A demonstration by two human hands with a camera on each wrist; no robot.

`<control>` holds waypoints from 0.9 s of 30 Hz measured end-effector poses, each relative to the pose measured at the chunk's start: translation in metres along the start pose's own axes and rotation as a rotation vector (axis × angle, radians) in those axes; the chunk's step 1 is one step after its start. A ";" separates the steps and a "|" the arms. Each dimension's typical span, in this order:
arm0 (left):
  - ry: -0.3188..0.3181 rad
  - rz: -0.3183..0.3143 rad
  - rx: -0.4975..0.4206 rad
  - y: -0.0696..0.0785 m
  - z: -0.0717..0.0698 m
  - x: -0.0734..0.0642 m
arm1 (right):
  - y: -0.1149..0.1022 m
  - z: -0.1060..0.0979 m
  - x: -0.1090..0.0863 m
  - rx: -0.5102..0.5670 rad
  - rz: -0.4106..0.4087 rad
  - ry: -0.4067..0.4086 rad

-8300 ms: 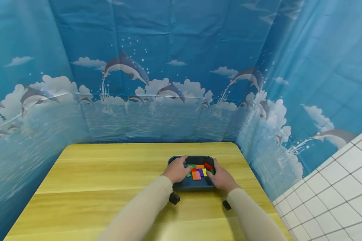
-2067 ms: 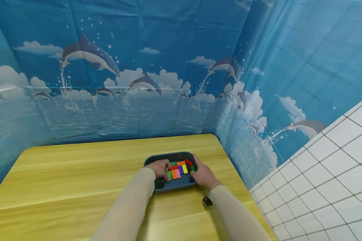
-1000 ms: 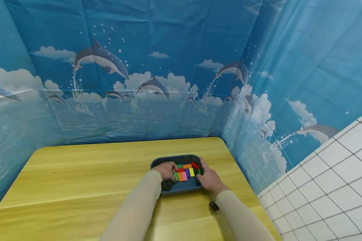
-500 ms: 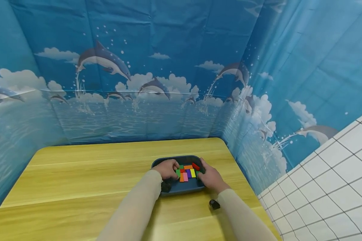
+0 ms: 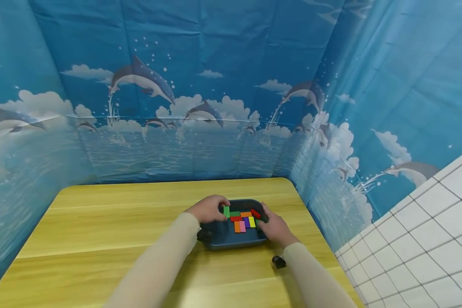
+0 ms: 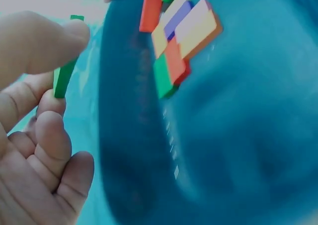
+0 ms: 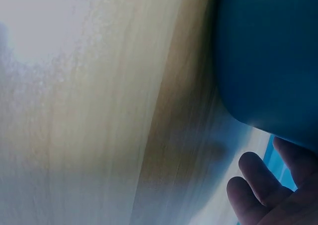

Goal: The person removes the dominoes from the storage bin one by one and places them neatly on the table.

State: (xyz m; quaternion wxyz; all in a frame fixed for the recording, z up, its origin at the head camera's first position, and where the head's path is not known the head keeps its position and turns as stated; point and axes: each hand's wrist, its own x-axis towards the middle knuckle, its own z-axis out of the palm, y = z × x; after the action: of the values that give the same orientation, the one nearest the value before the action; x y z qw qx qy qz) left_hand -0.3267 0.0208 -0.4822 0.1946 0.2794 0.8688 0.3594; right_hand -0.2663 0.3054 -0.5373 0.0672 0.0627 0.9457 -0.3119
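Note:
My left hand pinches a small green block between thumb and fingers, over the left end of a dark blue tray. In the left wrist view this green block is seen edge-on, outside the tray's wall. My right hand grips the tray's right side, thumb inside near another green block, fingers outside the wall. Inside the tray, a flat cluster holds orange, pink, purple, yellow and red blocks. A second red block leans at the far right.
The tray stands on a yellow wood-grain table. Dolphin-print curtains hang behind and along both sides. White tiled wall is at the right. Dark wrist cameras hang under both wrists, the right one over the table.
My left hand has taken the green block from the cluster's left end and raised it up and away toward the tray's far left. The right hand stays at the tray's right side.

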 end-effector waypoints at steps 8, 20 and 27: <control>0.037 -0.042 0.050 -0.026 -0.035 -0.036 | 0.002 0.001 0.001 0.001 -0.015 -0.011; 0.086 -0.183 0.012 -0.098 -0.061 -0.094 | 0.005 0.000 0.000 0.033 -0.019 -0.023; 0.108 -0.271 -0.016 -0.139 -0.075 -0.130 | 0.010 -0.001 0.000 0.162 -0.031 -0.096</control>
State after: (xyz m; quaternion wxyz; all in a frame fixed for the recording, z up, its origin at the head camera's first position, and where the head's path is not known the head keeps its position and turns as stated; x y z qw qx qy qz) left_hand -0.3154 -0.1801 -0.5167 0.1968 0.1381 0.9049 0.3513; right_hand -0.2643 0.3141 -0.5427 0.1022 0.0381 0.9140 -0.3908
